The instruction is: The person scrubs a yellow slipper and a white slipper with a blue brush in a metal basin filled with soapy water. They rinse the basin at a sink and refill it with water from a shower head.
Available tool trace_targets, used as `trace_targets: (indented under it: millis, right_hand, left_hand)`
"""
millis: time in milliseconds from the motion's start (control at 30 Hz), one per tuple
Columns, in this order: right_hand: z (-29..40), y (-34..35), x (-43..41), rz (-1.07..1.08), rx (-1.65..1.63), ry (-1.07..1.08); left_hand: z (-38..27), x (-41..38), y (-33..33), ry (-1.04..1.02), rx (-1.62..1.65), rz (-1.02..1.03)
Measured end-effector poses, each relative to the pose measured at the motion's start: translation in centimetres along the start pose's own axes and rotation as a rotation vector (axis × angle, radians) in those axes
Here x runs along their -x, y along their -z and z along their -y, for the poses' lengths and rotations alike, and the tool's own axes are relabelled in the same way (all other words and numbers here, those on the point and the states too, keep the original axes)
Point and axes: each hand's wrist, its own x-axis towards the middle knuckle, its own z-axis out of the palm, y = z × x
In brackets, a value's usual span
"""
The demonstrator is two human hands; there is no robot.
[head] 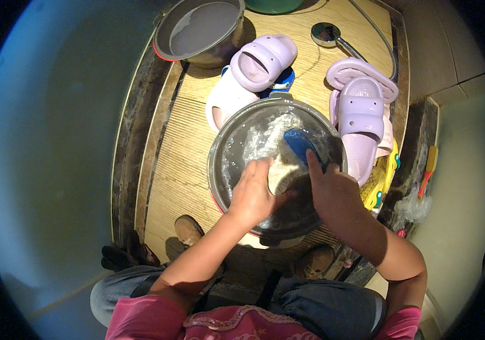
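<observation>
A grey plastic basin [214, 170] with soapy water stands before me on the ribbed floor. My left hand [254, 189] holds a pale, wet item [282, 172] at its near left side; it looks like a slipper, though foam and shadow blur its shape. My right hand [331, 182] grips a blue scrubbing brush [299, 144], index finger laid along its back, over the item's upper right. The bristles are hidden under the brush. Both hands are over the basin.
Lilac slippers [361, 106] and a yellow one [374, 187] lie right of the basin; more slippers [263, 61] lie behind it. A second basin of cloudy water [204, 29] stands back left, a shower head [326, 35] back right. A yellow-red brush [429, 170] rests on the right ledge.
</observation>
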Motion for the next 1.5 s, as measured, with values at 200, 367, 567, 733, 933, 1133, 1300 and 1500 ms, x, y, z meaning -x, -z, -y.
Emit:
trace_targets:
  millis: [200, 367, 567, 733, 933, 1133, 1300, 1500]
  right_hand:
    - [0.0, 1.0, 0.9, 0.122, -0.059, -0.067]
    - [-0.7, 1.3, 1.7, 0.086, -0.091, -0.012]
    - [-2.5, -0.6, 1.1, 0.020, -0.300, -0.203]
    - [-1.6, -0.2, 1.2, -0.053, -0.199, -0.077]
    - [-0.2, 1.7, 1.6, -0.191, -0.166, 0.160]
    - [-3.2, 0.5, -0.8, -0.196, -0.190, 0.013]
    - [0.7, 1.5, 1.6, -0.161, -0.127, 0.260]
    - [-0.8, 0.1, -1.1, -0.103, -0.073, 0.157]
  left_hand:
    - [0.4, -0.8, 2.0, -0.155, -0.119, -0.187]
    - [0.5, -3.2, 1.1, -0.162, -0.408, -0.174]
    - [1.4, -2.9, 2.0, -0.092, -0.651, 0.113]
    - [0.8, -2.1, 3.0, 0.011, -0.297, 0.080]
    - [-2.4, -1.0, 3.4, 0.030, -0.005, -0.041]
    - [-1.8, 1.3, 2.0, 0.050, 0.012, -0.130]
    - [-0.6, 1.7, 1.5, 0.031, -0.017, -0.138]
    - [0.1, 2.2, 0.9, -0.035, -0.016, -0.116]
